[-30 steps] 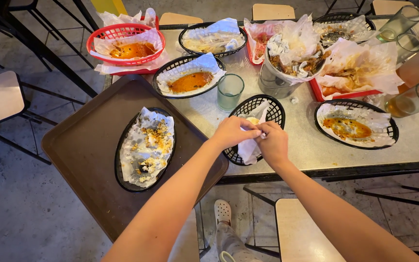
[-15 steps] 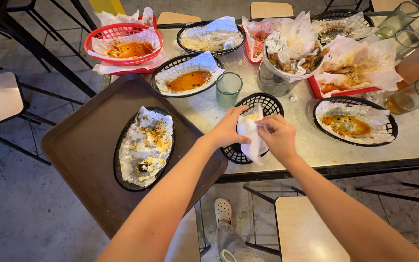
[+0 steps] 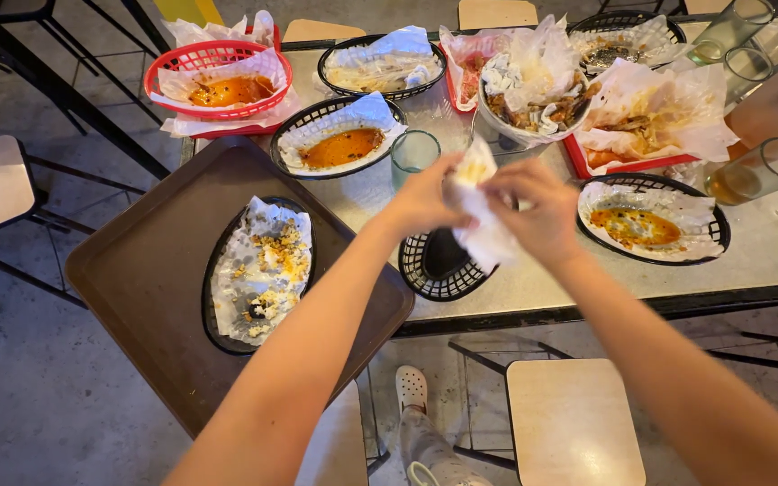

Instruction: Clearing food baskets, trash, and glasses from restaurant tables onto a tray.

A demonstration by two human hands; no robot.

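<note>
Both hands — left hand, right hand — gripping white paper liner, seemingly above black basket

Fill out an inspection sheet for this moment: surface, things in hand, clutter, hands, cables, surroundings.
Surface: pale table, stained and crumb-strewn; brown tray overhanging its left edge.
Things in hand: white paper liner lifted above the empty black basket.
Clutter: black basket with crumbed liner on the tray; red basket and other black baskets with orange sauce; metal bucket of scraps; drinking glasses.
Hands: left hand and right hand both pinch the liner, held up off the basket.
Cables: nothing seen.
Surroundings: concrete floor, wooden stools, dark table legs; a white shoe below.
</note>
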